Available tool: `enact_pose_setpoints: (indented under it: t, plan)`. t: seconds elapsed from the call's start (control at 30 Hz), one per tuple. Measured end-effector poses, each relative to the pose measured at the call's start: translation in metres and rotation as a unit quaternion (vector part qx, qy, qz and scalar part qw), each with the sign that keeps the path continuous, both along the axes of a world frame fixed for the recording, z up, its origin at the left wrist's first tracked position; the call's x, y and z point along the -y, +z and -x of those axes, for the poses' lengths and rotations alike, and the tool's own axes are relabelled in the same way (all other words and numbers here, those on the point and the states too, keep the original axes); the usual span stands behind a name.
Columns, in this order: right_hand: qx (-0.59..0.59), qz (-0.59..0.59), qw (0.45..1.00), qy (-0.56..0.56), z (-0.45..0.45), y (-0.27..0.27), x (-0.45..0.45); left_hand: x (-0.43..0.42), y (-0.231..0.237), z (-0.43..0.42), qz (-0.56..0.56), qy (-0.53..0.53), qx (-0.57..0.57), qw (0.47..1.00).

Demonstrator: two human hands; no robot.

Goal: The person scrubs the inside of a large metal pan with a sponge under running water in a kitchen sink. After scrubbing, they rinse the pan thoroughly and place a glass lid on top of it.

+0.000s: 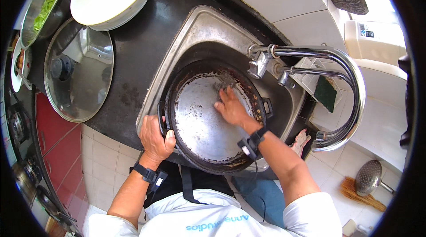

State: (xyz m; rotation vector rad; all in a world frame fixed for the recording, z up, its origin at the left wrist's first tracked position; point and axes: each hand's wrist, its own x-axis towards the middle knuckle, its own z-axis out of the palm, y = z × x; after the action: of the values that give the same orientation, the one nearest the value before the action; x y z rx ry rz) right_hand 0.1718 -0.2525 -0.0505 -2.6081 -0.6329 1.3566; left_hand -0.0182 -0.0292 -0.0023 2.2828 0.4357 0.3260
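A large, dark, two-handled pot sits tilted in the stainless steel sink. Brown burnt residue and food bits cling to its inner wall, while the base is shiny with dark specks. My left hand grips the pot's left side handle, thumb on the near side. Inside the pot, my right hand presses its fingertips on a blurred grey wad that looks like a steel wool scrubber, against the far part of the wall. The right side handle is free.
A chrome faucet arches at the right, near a green scouring pad in a rack. Left on the black counter are a glass lid, white bowl and steel bowl of greens. A perforated ladle hangs lower right.
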Motion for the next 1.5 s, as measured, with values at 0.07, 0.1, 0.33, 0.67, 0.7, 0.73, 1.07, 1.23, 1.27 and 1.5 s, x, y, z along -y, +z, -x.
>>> enact_pose_setpoints:
  t: [0.07, 0.1, 0.33, 0.67, 0.7, 0.73, 1.07, 1.23, 1.27, 1.5]
  plan:
    - [0.005, -0.077, 0.996, 0.038, 0.032, 0.014, -0.002, 0.0, 0.001, 0.0, -0.006, 0.002, -0.002, 1.0]
    - [-0.002, -0.099, 0.993, 0.06, 0.045, 0.016, -0.009, 0.0, 0.0, 0.0, 0.004, 0.004, -0.003, 1.0]
    - [-0.021, -0.104, 0.994, -0.01, -0.006, -0.015, -0.024, 0.0, -0.001, 0.001, -0.014, 0.001, 0.006, 1.0]
    - [0.017, -0.195, 0.976, 0.092, 0.037, 0.005, -0.043, -0.001, 0.0, 0.0, -0.006, 0.001, 0.004, 1.0]
    - [0.042, -0.245, 0.965, 0.088, 0.03, -0.003, -0.05, -0.001, 0.0, 0.0, 0.003, 0.001, 0.0, 1.0]
    - [0.026, -0.231, 0.971, 0.061, 0.023, -0.009, -0.051, -0.001, 0.0, 0.0, -0.008, -0.001, -0.001, 1.0]
    - [0.147, 0.04, 0.988, -0.019, -0.032, -0.044, 0.004, -0.001, 0.001, 0.0, -0.007, 0.002, -0.008, 1.0]
    - [0.19, -0.069, 0.979, -0.031, -0.021, -0.067, -0.041, 0.0, 0.0, 0.0, 0.013, -0.001, -0.006, 1.0]
    - [0.195, -0.112, 0.973, -0.047, -0.014, -0.063, -0.052, 0.0, 0.0, 0.001, 0.001, 0.0, -0.003, 1.0]
    - [0.065, -0.357, 0.928, 0.079, 0.061, 0.028, -0.077, 0.001, 0.001, 0.0, -0.003, -0.001, -0.005, 1.0]
